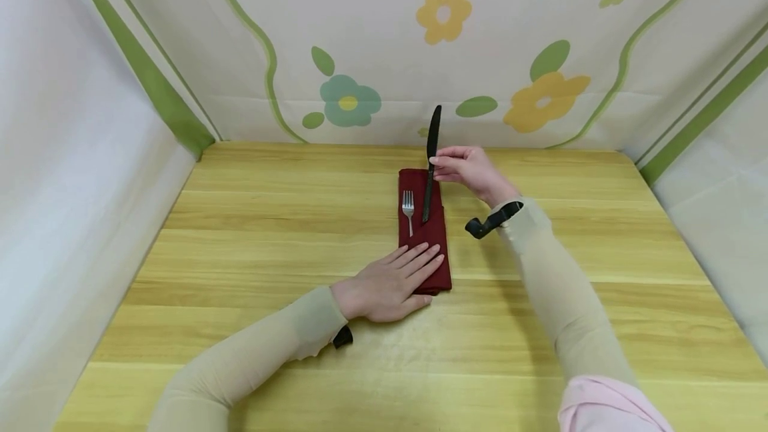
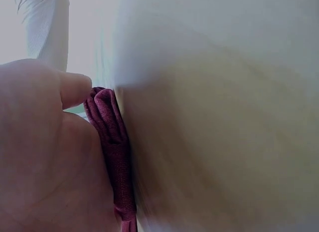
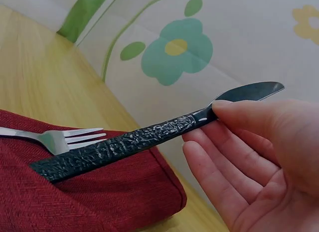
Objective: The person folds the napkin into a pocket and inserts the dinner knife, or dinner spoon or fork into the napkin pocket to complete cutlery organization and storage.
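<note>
A dark red folded napkin (image 1: 437, 280) lies on the table, its folds forming a pocket. My left hand (image 1: 393, 285) rests flat on its lower part with fingers straight; the left wrist view shows the napkin's layered edge (image 2: 117, 162) beside the palm. Between thumb and fingers, my right hand (image 1: 471, 169) pinches a black table knife (image 1: 433, 135) where blade meets handle. The blade points away, and the textured handle (image 3: 124, 144) slants down to the pocket's fold, its end at the cloth. Left of the knife, a silver fork (image 1: 409, 204) sticks out of the pocket, tines up.
The light wooden table (image 1: 270, 219) runs back to a white cloth backdrop (image 1: 396, 32) printed with flowers. White cloth walls (image 1: 72, 185) also stand on the left and right sides. Black camera straps (image 1: 493, 220) sit on the wrists.
</note>
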`<state>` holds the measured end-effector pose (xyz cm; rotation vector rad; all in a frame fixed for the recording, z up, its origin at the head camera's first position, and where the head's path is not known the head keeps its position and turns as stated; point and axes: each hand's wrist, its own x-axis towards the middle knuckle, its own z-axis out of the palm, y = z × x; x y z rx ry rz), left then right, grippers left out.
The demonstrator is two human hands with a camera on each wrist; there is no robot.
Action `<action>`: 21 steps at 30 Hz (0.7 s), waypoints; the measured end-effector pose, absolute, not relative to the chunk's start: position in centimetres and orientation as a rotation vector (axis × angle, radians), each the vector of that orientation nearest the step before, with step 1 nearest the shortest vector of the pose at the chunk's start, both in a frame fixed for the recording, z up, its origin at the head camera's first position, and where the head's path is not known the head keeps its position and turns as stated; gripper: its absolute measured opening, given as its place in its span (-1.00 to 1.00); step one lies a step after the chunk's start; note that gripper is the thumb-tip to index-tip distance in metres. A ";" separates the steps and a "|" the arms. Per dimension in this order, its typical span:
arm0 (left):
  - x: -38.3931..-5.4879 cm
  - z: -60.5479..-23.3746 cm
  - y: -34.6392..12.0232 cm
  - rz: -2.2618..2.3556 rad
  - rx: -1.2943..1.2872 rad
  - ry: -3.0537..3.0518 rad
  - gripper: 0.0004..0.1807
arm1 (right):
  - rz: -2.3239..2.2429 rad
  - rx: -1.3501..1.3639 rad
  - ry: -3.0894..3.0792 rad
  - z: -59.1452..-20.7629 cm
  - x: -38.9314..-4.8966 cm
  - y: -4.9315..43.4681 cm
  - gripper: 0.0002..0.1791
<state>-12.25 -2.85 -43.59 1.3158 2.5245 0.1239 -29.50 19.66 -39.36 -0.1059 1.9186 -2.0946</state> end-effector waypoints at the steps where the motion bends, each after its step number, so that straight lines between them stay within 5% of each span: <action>1: -12.2 -43.6 -2.9 0.117 1.317 2.526 -0.23 | -2.082 -0.100 1.921 -39.5 -29.6 19.6 -0.78; 21: -12.1 -43.1 -2.6 0.019 1.282 2.516 -0.20 | -1.781 -0.118 1.969 -42.0 -28.6 19.3 -0.69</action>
